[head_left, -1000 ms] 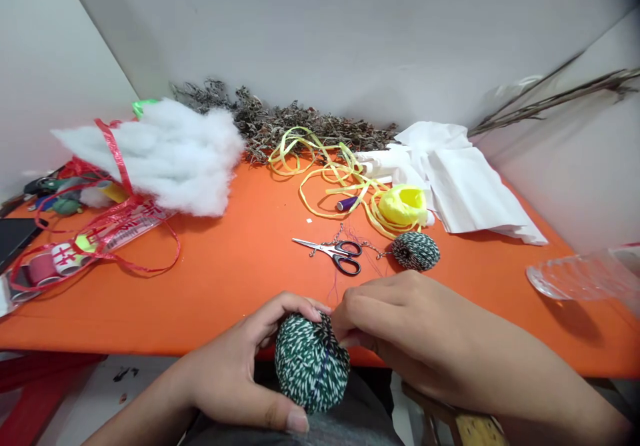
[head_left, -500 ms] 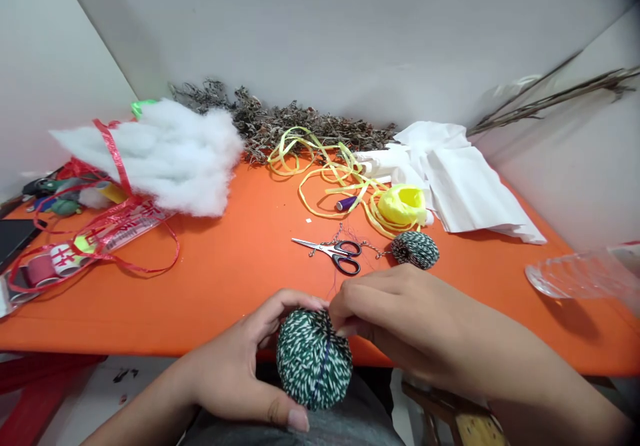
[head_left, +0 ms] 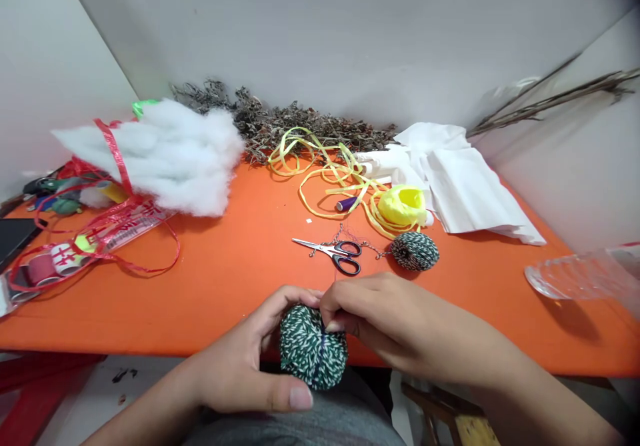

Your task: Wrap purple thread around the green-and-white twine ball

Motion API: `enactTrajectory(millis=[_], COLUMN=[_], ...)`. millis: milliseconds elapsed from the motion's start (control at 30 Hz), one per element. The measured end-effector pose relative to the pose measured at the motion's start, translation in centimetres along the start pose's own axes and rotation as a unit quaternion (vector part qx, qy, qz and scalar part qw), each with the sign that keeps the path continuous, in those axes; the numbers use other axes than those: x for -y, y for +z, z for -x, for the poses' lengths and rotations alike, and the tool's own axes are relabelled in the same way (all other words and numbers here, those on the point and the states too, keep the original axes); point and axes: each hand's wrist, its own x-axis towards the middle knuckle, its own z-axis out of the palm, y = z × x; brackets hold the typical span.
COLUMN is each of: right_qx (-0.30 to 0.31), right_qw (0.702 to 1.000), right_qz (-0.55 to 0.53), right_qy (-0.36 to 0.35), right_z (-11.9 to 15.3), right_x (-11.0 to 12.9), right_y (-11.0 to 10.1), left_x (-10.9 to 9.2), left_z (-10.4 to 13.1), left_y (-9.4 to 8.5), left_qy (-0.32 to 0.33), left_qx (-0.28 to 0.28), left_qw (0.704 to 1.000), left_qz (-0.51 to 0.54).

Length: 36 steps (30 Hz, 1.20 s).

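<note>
My left hand (head_left: 240, 359) is wrapped around the left side of a green and white knitted ball (head_left: 313, 356), its thumb below and fingers behind the top. Along the ball's middle runs a dark purple line of thread. At the upper right of the ball, my right hand (head_left: 370, 319) has thumb and index finger pinched together; what lies between the fingertips is too small to make out. Beyond the hands lie open scissors (head_left: 333, 253) with black handles, beside loose twisted yarn and thin thread. A smaller dark green and white yarn ball (head_left: 415, 251) sits right of them.
White stuffing (head_left: 175, 156) and red ribbon (head_left: 117, 156) lie at the left of the orange table (head_left: 225, 286). Behind are dried twigs (head_left: 300, 126). Yellow ribbon (head_left: 310, 193), a purple spool (head_left: 346, 204), white cloth (head_left: 465, 186) and a clear plastic container (head_left: 575, 274) stand rightward.
The knitted ball has risen slightly and turned a little in my left hand. My right hand has shifted slightly left, its pinch now lower against the ball.
</note>
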Motion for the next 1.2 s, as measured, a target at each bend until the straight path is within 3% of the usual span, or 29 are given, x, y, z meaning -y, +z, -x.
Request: enactTrajectory(millis=[300, 633, 867, 1200], right_qx=[0.045, 0.064, 0.053, 0.016], right_qw=[0.999, 0.996, 0.992, 0.985], right_qz=[0.022, 0.054, 0.114, 0.164], right_qy=[0.0, -0.011, -0.013, -0.044], right_z=[-0.1, -0.1, 0.3, 1.3], right_x=[0.6, 0.7, 0.9, 0.2], right_y=[0.3, 0.6, 1.0, 2.2], left_x=[-0.4, -0.4, 0.1, 0.1], left_z=[-0.1, -0.9, -0.3, 0.1], left_y=[0.2, 0.3, 0.2, 0.0], left_qy=[-0.04, -0.011, -0.057, -0.079], left_qx=[-0.026, -0.007, 0.012, 0.066], left_qw=[0.99, 0.996, 0.998, 0.992], left_qz=[-0.131, -0.094, -0.035, -0.07])
